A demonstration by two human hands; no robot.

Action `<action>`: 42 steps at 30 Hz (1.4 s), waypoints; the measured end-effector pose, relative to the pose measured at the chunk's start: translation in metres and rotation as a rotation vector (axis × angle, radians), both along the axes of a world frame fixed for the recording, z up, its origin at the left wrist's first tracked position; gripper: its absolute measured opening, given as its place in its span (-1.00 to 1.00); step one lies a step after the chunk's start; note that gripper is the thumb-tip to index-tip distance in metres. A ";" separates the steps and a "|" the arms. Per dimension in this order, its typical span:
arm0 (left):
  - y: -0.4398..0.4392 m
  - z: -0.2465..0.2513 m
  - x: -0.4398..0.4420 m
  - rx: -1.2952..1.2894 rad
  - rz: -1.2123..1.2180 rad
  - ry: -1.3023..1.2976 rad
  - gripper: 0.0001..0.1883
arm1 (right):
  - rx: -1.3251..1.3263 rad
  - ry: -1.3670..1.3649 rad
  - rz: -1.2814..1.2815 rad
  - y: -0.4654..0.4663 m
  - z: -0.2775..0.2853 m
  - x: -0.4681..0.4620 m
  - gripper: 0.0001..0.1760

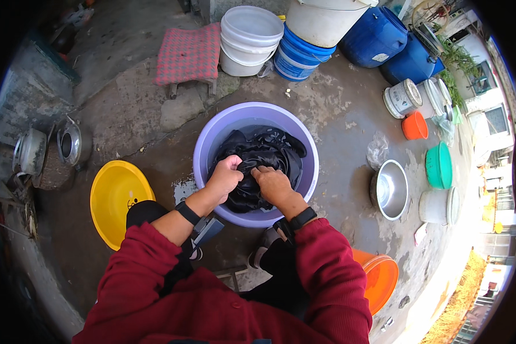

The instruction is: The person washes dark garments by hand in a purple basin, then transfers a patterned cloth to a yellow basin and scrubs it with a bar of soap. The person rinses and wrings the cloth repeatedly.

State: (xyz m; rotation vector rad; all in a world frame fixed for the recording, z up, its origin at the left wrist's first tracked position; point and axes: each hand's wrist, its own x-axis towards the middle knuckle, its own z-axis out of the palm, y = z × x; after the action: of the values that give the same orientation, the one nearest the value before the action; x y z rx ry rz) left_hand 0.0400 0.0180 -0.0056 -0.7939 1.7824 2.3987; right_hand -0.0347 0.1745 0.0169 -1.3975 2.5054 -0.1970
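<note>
A purple plastic basin [256, 222] stands on the ground before me, holding water and a bunched dark garment [277, 148]. The cloth is wet and folded over itself, partly under the water. My left hand [225, 176] is over the near left part of the cloth, fingers curled and pinching a bit of it. Beside it, my right hand [273, 185] grips the cloth with its fingertips pressed into the folds. The fingertips of my right hand are partly hidden in the fabric. Both wrists wear black straps.
A yellow basin [112, 193] leans at my left, and an orange bucket [382, 279] is near my right elbow. Rightward are a steel bowl [395, 189] and a green basin [439, 165]. White buckets [245, 56] and a cloth-covered stool [189, 53] stand beyond the purple basin.
</note>
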 end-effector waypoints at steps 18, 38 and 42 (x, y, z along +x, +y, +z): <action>0.041 -0.002 0.011 -0.517 -0.155 0.261 -0.84 | 0.369 -0.226 -0.065 0.013 -0.060 -0.006 -0.85; 0.049 0.008 0.009 -0.556 -0.458 0.291 -0.81 | 0.238 -0.489 0.073 0.026 -0.101 -0.001 -0.77; 0.049 0.004 0.003 -0.617 -0.355 0.326 -0.81 | 0.293 -0.460 0.055 0.028 -0.109 0.006 -0.77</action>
State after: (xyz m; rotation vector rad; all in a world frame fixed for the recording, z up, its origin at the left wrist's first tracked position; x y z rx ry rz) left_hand 0.0426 0.0668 -0.0016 -0.0690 2.5771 1.8355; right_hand -0.0291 0.2027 -0.0918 -1.1467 2.0231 -0.1168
